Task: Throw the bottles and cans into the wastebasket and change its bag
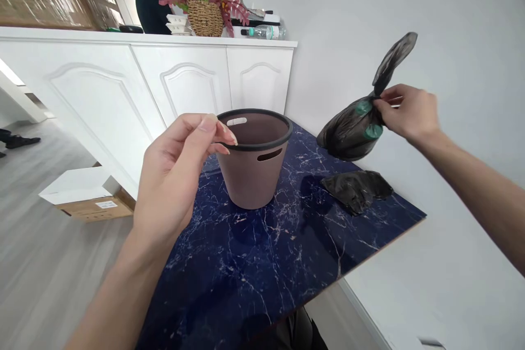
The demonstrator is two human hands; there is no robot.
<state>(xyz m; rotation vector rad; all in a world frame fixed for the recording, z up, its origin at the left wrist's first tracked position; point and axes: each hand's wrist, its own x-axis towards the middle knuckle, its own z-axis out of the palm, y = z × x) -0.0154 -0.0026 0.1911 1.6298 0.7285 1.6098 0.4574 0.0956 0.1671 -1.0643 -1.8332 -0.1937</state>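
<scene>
My right hand (410, 109) pinches a tied black plastic garbage bag (348, 128) at its knotted neck, with the loose top sticking up above. Green shapes show through the thin plastic, and the bag hangs over the table's right side. My left hand (180, 158) is raised before the near left rim of a brownish-mauve trash bin (254, 175). Its fingers are loosely bent and slightly apart, with nothing visible in them. The bin stands upright, with a black rim and handle slots. A flattened black plastic bag (359, 188) lies right of the bin, below the hanging one.
The dark blue marbled table (246, 262) meets a wall at its right. Behind it, a white cabinet (192, 76) carries a flower basket (205, 17), a plastic bottle (268, 32) and wrapped cardboard (45, 4). A person (150, 3) is beyond it. A cardboard box (94, 208) sits on the floor left.
</scene>
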